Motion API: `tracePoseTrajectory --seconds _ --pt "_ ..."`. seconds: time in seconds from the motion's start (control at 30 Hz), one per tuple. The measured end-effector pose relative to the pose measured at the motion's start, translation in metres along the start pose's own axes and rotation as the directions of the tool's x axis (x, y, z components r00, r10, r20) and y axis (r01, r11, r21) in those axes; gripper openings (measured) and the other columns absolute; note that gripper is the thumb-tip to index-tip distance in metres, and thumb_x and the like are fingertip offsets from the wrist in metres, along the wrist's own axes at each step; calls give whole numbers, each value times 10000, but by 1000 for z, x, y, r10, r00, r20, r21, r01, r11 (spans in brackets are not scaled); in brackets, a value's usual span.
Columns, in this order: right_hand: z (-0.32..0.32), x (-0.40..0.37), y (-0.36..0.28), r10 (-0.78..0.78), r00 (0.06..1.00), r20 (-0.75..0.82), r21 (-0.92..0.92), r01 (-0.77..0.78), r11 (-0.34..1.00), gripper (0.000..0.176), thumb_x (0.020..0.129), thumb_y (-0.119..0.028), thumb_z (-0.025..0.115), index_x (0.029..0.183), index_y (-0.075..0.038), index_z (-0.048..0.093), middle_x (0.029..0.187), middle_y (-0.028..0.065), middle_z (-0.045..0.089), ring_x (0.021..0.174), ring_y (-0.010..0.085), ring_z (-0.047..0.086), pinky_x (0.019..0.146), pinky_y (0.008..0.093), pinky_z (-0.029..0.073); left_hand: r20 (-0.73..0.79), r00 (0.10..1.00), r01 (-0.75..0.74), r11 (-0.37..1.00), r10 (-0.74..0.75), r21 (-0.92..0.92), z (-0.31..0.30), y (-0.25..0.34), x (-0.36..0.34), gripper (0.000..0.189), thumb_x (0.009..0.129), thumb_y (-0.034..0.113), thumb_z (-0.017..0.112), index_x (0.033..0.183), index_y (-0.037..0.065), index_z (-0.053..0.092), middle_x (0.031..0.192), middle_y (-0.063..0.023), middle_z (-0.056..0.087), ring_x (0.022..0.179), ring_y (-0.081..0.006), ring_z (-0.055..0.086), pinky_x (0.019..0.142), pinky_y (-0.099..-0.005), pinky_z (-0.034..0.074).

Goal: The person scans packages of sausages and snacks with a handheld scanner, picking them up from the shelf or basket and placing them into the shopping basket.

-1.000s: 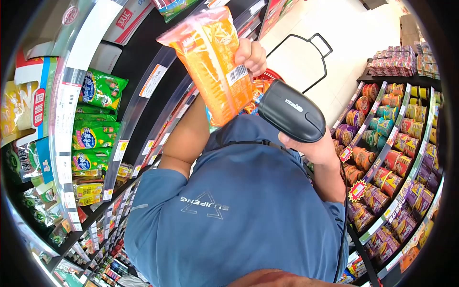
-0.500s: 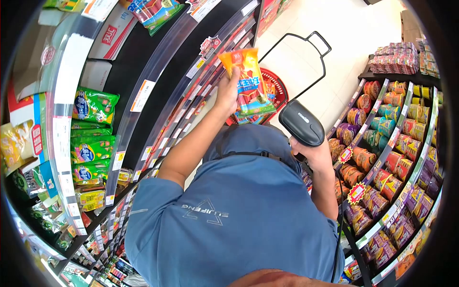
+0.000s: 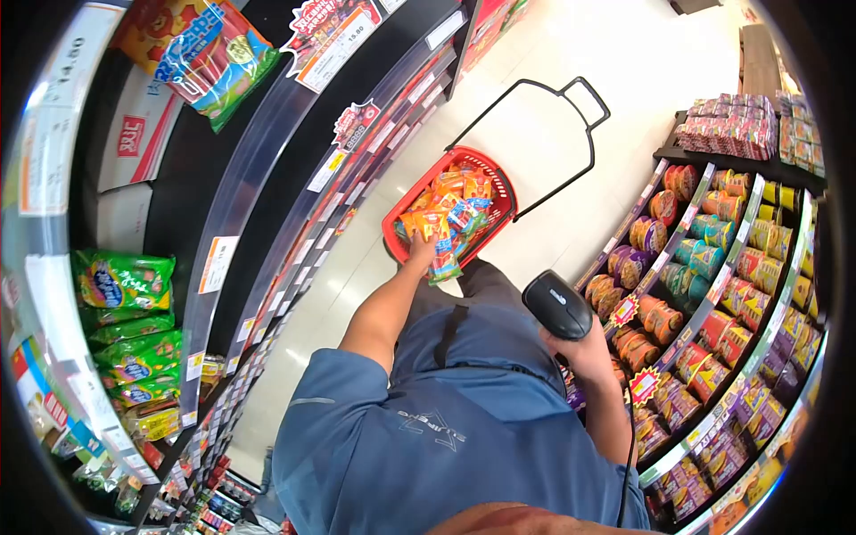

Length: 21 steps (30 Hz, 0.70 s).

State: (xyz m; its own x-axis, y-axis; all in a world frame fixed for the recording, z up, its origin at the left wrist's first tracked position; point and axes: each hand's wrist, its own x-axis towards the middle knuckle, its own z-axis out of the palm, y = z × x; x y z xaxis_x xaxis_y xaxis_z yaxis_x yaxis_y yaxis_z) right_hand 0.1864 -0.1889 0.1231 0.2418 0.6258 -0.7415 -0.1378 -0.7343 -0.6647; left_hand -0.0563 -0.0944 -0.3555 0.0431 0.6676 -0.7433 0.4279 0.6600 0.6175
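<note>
My left hand (image 3: 421, 250) grips an orange, blue and green snack packet (image 3: 437, 239) by its upper part, at the near side of a red shopping basket (image 3: 395, 234). Inside the basket lie several similar orange and blue packets (image 3: 477, 185). The basket stands on the floor with its long black handle (image 3: 592, 143) extended to the right. My right hand (image 3: 584, 350) is closed round the grip of a black barcode scanner (image 3: 557, 305), beside my waist. Its fingers are partly hidden under the scanner head.
On the left, a shelf (image 3: 259, 160) holds green packets (image 3: 138, 361) and an orange snack packet (image 3: 201, 53). Shelves of cup noodles (image 3: 704, 254) rise on the right. Stacked packs (image 3: 727, 125) stand at the back right. Pale floor tiles (image 3: 535, 45) run between the shelves.
My left hand has lowered the packet from in front of the shelf to the basket. The basket is now in fuller view. My right hand still holds the scanner.
</note>
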Motion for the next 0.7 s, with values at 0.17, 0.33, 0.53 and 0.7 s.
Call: tracePoseTrajectory --seconds 0.17,0.33,0.53,0.7 --pt "-13 5 -1 65 998 -6 -123 -65 990 340 758 -96 790 1057 1 661 893 29 690 812 93 589 780 274 492 142 987 44 980 -72 193 6 55 -35 774 900 369 633 1462 -27 278 1370 -291 468 1270 -392 486 1038 -435 407" --pt "-16 13 1 74 997 29 -197 -67 978 324 755 -117 799 1025 1 663 873 33 684 782 102 585 747 281 489 -160 967 250 852 -198 460 17 83 -31 690 914 414 544 1407 -30 351 1344 -320 478 1213 -415 518 1010 -475 433" --pt "-11 18 -9 -33 998 45 -244 43 969 271 756 -119 782 977 -7 673 807 36 678 724 99 582 699 291 493 -28 991 -113 938 129 328 -10 108 -45 522 907 316 577 1324 19 473 1132 -225 647 1046 -377 631 906 -435 501" --pt "-6 25 -8 -147 988 42 -225 153 962 225 759 -107 754 947 -8 680 774 42 681 712 99 601 692 294 502 45 832 -551 832 554 -63 -62 205 -122 365 954 211 578 1267 30 527 1043 -119 692 909 -210 689 824 -340 530"
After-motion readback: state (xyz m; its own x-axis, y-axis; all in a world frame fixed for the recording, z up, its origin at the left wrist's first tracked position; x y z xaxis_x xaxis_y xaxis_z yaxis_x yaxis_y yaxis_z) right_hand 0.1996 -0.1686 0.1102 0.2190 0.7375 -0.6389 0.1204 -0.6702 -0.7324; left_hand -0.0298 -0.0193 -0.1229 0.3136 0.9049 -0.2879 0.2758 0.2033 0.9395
